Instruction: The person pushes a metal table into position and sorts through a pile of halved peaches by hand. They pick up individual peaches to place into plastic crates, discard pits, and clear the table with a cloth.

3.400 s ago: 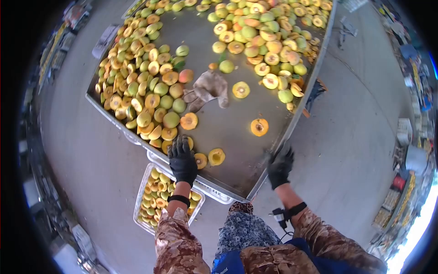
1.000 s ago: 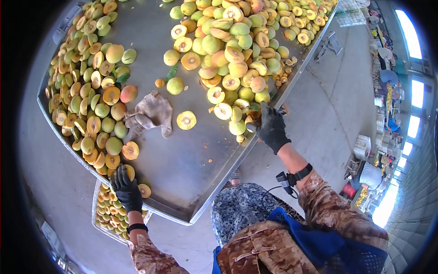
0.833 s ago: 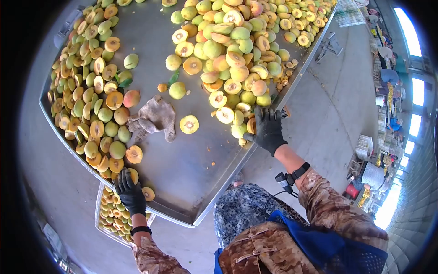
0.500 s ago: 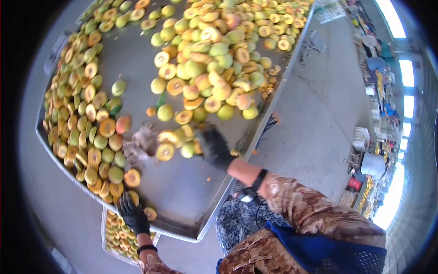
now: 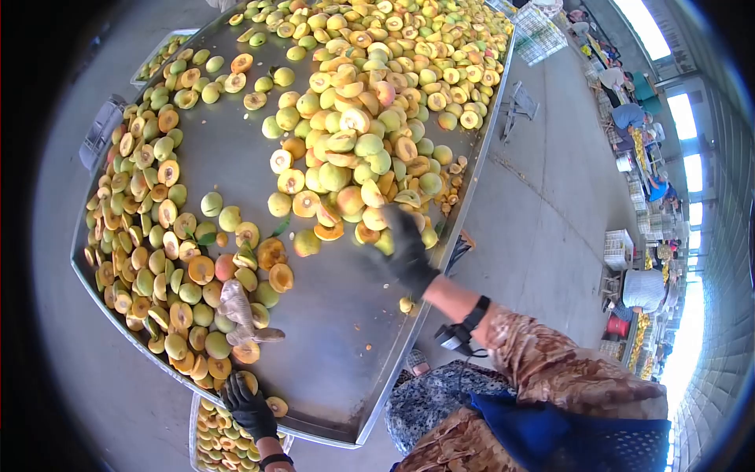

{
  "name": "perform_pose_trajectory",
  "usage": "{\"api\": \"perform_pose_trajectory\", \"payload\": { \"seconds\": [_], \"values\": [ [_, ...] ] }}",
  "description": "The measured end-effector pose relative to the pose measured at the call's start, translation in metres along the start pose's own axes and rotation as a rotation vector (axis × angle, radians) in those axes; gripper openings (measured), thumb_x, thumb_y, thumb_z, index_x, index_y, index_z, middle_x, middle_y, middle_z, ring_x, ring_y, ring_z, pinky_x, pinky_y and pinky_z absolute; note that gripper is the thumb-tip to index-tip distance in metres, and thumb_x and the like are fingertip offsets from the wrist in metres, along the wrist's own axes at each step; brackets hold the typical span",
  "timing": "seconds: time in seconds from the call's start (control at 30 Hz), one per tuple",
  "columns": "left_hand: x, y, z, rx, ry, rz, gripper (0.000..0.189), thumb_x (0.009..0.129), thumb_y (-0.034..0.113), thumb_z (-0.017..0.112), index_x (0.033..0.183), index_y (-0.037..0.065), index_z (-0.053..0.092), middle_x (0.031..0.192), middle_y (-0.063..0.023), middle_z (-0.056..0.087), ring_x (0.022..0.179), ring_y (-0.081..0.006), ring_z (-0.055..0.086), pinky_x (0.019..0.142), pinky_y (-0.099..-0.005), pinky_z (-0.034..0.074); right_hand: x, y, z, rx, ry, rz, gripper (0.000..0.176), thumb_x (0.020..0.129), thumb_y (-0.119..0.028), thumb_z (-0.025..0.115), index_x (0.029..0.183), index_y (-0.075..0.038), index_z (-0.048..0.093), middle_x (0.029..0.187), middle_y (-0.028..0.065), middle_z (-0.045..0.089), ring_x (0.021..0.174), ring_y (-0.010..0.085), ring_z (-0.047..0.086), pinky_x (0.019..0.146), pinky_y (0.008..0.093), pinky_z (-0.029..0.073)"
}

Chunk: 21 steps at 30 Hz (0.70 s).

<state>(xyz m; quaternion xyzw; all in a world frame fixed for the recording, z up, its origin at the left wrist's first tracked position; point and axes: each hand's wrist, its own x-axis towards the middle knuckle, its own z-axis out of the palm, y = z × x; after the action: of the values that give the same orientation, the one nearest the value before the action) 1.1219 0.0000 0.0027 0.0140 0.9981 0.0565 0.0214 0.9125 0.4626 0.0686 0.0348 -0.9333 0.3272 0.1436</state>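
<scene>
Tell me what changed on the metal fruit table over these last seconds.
The right black-gloved hand swept several halved yellow peaches leftward across the bare steel to the left heap, then returned to the near edge of the big pile. The tan cloth glove ended nearer the front rim. The left black-gloved hand stayed at the front-left rim of the metal table, above the clear crate of fruit.

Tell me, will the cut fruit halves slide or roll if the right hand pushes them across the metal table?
The fruit halves near the right hand lying flat-side down would probably slide; dome-down ones may rock. The smooth table likely gives little grip.
</scene>
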Motion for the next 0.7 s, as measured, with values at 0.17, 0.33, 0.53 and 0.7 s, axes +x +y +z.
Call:
{"api": "perform_pose_trajectory", "payload": {
  "seconds": [0.17, 0.33, 0.53, 0.7],
  "values": [
    [0.002, 0.002, -0.005, -0.01, -0.002, 0.012, 0.057, 0.086, 0.009, 0.064, 0.14, 0.005, 0.047, 0.145, -0.0145, 0.054, 0.139, -0.0354, 0.047, 0.122, -0.0526, 0.031, 0.016, 0.14, -0.019, -0.017, 0.126, 0.636, 0.081, 0.087, -0.052, 0.073, 0.145, -0.002, 0.046, 0.137, 0.0266, 0.058, 0.127, 0.0438, 0.055, 0.103, 0.048, 0.046],
    [0.002, 0.004, 0.0, 0.042, 0.0, 0.016, 0.061, 0.084, 0.011, 0.065, 0.142, 0.006, 0.046, 0.147, -0.0145, 0.052, 0.139, -0.0347, 0.047, 0.123, -0.0517, 0.03, 0.031, 0.13, 0.004, 0.189, 0.108, 0.732, 0.084, 0.092, -0.061, 0.064, 0.147, 0.0, 0.045, 0.123, 0.03, 0.067, 0.121, 0.0437, 0.062, 0.101, 0.0459, 0.049],
    [0.008, 0.057, 0.011, 0.146, 0.012, -0.213, 0.067, 0.09, 0.008, 0.063, 0.152, 0.004, 0.039, 0.155, -0.0185, 0.045, 0.143, -0.0359, 0.044, 0.121, -0.0511, 0.032, 0.059, 0.077, 0.061, 0.41, -0.018, 0.717, 0.08, 0.098, -0.058, 0.056, 0.15, 0.001, 0.04, 0.13, 0.0317, 0.063, 0.124, 0.0471, 0.058, 0.103, 0.0472, 0.047],
    [0.001, 0.119, 0.042, -0.212, 0.068, -0.656, 0.074, 0.095, 0.023, 0.067, 0.158, 0.003, 0.032, 0.162, -0.021, 0.035, 0.147, -0.0372, 0.038, 0.121, -0.0517, 0.031, 0.113, 0.042, 0.123, 0.38, -0.435, 0.44, 0.096, 0.092, -0.054, 0.065, 0.155, 0.005, 0.023, 0.124, 0.0334, 0.064, 0.117, 0.0449, 0.063, 0.1, 0.0486, 0.049]
  ]
}}
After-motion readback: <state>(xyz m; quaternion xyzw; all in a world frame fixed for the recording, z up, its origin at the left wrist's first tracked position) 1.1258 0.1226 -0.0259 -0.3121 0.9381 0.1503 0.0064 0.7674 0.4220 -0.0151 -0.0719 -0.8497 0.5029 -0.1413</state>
